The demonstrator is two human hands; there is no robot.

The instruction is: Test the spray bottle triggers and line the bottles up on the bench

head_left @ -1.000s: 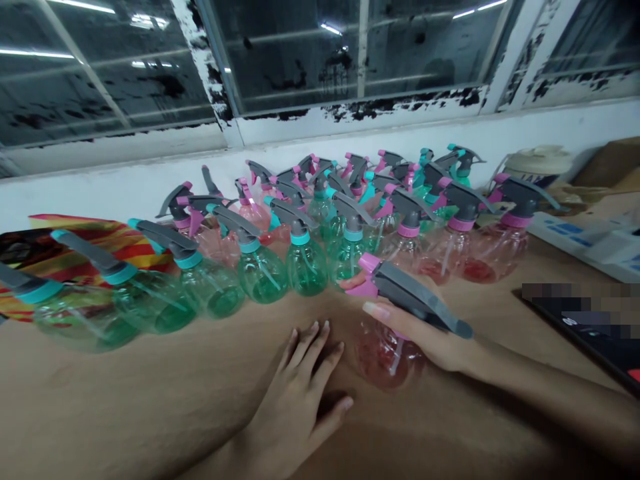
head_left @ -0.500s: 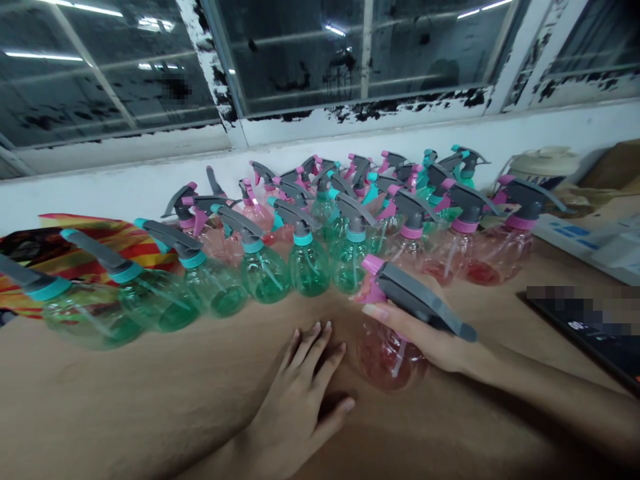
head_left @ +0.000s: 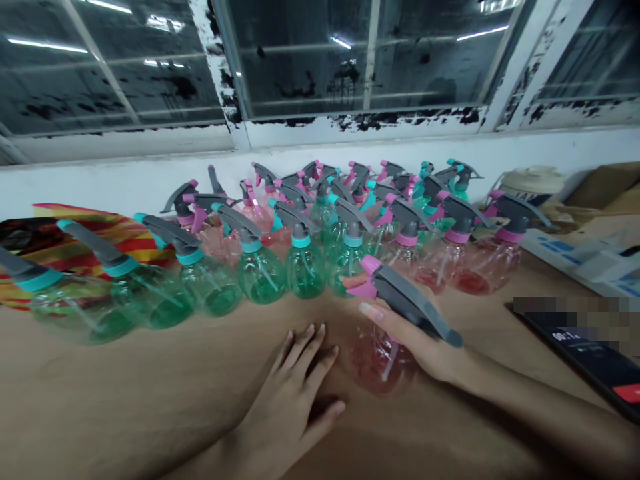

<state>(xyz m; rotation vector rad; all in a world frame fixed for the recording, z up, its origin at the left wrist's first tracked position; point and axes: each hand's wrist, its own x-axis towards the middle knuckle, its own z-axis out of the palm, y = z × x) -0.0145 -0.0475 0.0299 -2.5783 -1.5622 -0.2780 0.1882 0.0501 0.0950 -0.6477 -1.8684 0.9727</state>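
Observation:
A pink spray bottle (head_left: 383, 363) with a grey and pink trigger head stands on the brown table (head_left: 200, 393). My right hand (head_left: 415, 337) is wrapped round its neck below the head, the fingers partly hidden behind it. To the left of that bottle, my left hand (head_left: 293, 393) lies flat on the tabletop with fingers stretched out, holding nothing. Beyond both hands runs a front row of spray bottles: green ones such as this green spray bottle (head_left: 307, 273) at the left and middle, and pink ones such as this pink spray bottle (head_left: 477, 273) at the right.
Several more spray bottles crowd behind the front row, against the white wall (head_left: 100, 180). A phone (head_left: 580, 353) lies at the right. Behind it are a white and blue object (head_left: 575, 260) and a whitish tub (head_left: 533, 183). A red and yellow bag (head_left: 110, 233) rests at the left.
The camera view has shifted slightly, so the things on the table appear a little displaced. Both hands keep their poses, the right one still round the pink spray bottle.

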